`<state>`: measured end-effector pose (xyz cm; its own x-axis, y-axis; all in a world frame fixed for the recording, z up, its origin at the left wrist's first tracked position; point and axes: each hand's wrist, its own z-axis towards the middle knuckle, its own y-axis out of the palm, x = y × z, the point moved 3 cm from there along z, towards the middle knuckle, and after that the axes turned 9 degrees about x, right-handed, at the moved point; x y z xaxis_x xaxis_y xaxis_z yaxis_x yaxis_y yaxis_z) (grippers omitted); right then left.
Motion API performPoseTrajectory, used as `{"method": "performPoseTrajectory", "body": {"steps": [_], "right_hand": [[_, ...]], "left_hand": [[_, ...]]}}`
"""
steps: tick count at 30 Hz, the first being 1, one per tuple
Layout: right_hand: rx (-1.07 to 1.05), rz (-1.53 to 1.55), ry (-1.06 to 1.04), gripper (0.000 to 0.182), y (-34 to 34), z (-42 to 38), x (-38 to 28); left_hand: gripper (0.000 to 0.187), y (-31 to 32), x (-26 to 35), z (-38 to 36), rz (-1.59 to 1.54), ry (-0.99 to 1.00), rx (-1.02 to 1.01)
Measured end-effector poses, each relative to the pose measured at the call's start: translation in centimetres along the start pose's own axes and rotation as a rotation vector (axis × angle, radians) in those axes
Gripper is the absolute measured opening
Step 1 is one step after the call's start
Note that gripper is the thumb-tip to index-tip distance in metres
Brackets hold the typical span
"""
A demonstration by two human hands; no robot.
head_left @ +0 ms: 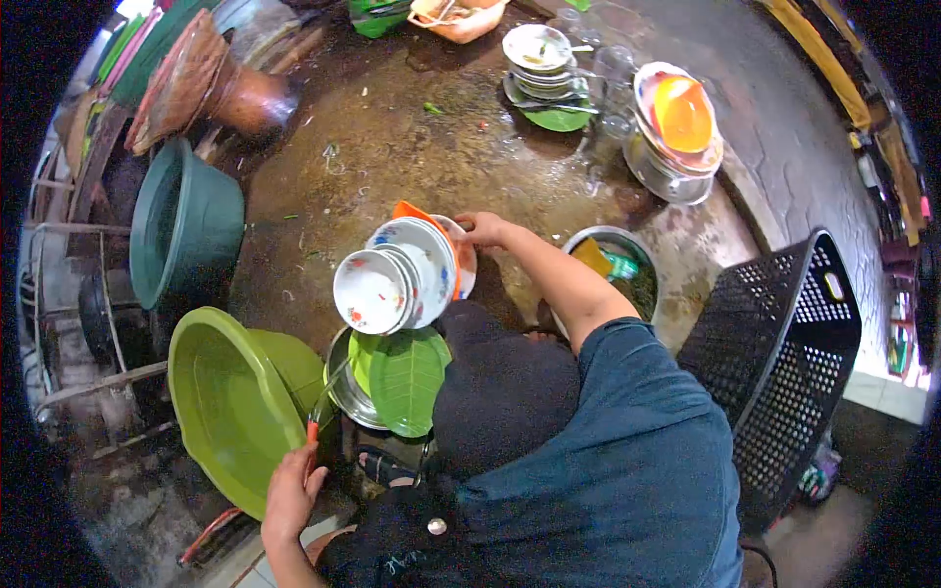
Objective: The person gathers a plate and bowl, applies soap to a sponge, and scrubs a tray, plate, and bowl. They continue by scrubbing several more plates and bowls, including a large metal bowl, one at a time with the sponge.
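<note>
My right hand (482, 229) grips the rim of a tilted stack of enamel bowls and plates (421, 260). Smaller white bowls (370, 292) with floral marks sit at its front, and an orange piece (412, 210) sticks out between the dishes. Closed around the orange-red end of what looks like a hose (313, 431) is my left hand (289, 490). A pale streak, apparently water, runs from that end toward a metal basin (338, 400). A large green leaf (408, 380) lies over the basin, just below the stack.
Green basin (221, 412) and teal tub (191, 230) stand left. A black crate (760, 343) leans right, near a metal pot (642, 294) holding scraps. Farther off are stacked plates (539, 49), glasses (615, 64), and a dish stack with an orange bowl (683, 113). The floor is wet.
</note>
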<state>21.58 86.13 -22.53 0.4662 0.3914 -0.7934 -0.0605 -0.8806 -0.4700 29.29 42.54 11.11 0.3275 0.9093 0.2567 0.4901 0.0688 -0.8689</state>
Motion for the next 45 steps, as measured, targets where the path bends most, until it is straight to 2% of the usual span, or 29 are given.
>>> {"method": "performPoseTrajectory", "body": {"steps": [1, 2, 4, 6, 8, 10, 12, 14, 16, 20, 23, 26, 28, 30, 32, 34, 35, 38, 39, 42, 43, 45], "right_hand": [[-0.084, -0.022, 0.067, 0.054, -1.5, -2.1, -0.9], [-0.075, -0.021, 0.070, 0.054, -2.0, -3.0, 0.0], [0.224, -0.220, -0.196, 0.050, -3.7, -5.2, 1.1], [0.559, -0.354, -0.222, 0.041, -6.2, -9.8, 1.8], [0.770, -0.521, -0.278, 0.026, -8.7, -14.7, 2.4], [0.826, -0.569, -0.169, 0.033, -8.8, -18.8, 4.7], [0.828, -0.682, -0.113, 0.041, -7.6, -22.1, 6.7], [0.797, -0.723, -0.074, 0.045, -6.4, -23.3, 8.3], [0.719, -0.723, 0.051, 0.040, -5.8, -23.7, 8.9], [0.647, -0.636, 0.093, 0.036, -6.0, -23.0, 9.8], [0.699, -0.644, 0.081, 0.030, -5.5, -21.0, 11.7], [0.720, -0.620, 0.138, 0.025, -6.4, -18.8, 13.2], [0.528, -0.369, 0.368, 0.026, -7.1, -17.1, 14.5], [0.237, -0.545, 0.230, 0.038, -7.9, -15.0, 16.4], [0.132, -0.490, 0.313, 0.040, -10.7, -17.2, 12.7], [0.418, -0.768, 0.259, 0.047, -13.4, -20.7, 9.3], [0.518, -0.776, 0.285, 0.051, -13.2, -21.1, 11.6], [0.516, -0.757, 0.413, 0.051, -11.8, -22.3, 14.6], [0.475, -0.697, 0.480, 0.049, -12.1, -23.3, 12.9], [0.358, -0.666, 0.459, 0.047, -11.3, -23.1, 15.4], [0.489, -0.500, 0.463, 0.044, -10.5, -22.8, 19.0], [0.490, -0.439, 0.429, 0.043, -11.2, -24.7, 17.8]], "left_hand": [[0.036, -0.1, 0.3, -0.1, 0.019, 0.034, 0.009], [0.036, -0.1, 0.7, -0.2, 0.039, 0.067, 0.018], [0.036, -0.3, 1.6, -0.2, 0.044, 0.070, 0.023], [0.035, -0.5, 2.2, -0.3, 0.053, 0.069, 0.026], [0.035, -0.6, 2.6, -0.4, 0.033, 0.134, 0.082], [0.035, -0.7, 3.1, -0.4, 0.053, 0.129, 0.057], [0.036, -0.5, 3.5, -0.4, 0.071, 0.123, 0.032], [0.034, -0.4, 4.0, -0.2, 0.042, 0.227, 0.101], [0.034, 0.0, 3.9, 0.1, 0.057, 0.222, 0.088], [0.034, 0.6, 3.2, 0.8, 0.094, 0.210, 0.075], [0.033, 0.6, 3.3, 0.7, 0.086, 0.141, 0.062], [0.034, 0.5, 3.3, 0.7, 0.085, 0.189, 0.100], [0.034, 0.1, 3.4, 0.6, 0.090, 0.188, 0.098], [0.034, -0.2, 3.6, 0.5, 0.095, 0.180, 0.091], [0.034, -0.4, 4.0, 0.2, 0.107, 0.213, 0.127], [0.033, -0.2, 3.8, -0.1, 0.105, 0.225, 0.124], [0.033, -0.1, 3.7, 0.0, 0.106, 0.242, 0.133], [0.033, 0.2, 2.9, 0.0, 0.126, 0.251, 0.109], [0.033, 0.2, 2.6, 0.0, 0.123, 0.248, 0.111], [0.034, 0.3, 2.3, 0.1, 0.113, 0.244, 0.121], [0.034, 0.2, 2.4, 0.0, 0.109, 0.239, 0.127], [0.034, -0.1, 2.8, -0.2, 0.097, 0.231, 0.133]]}}
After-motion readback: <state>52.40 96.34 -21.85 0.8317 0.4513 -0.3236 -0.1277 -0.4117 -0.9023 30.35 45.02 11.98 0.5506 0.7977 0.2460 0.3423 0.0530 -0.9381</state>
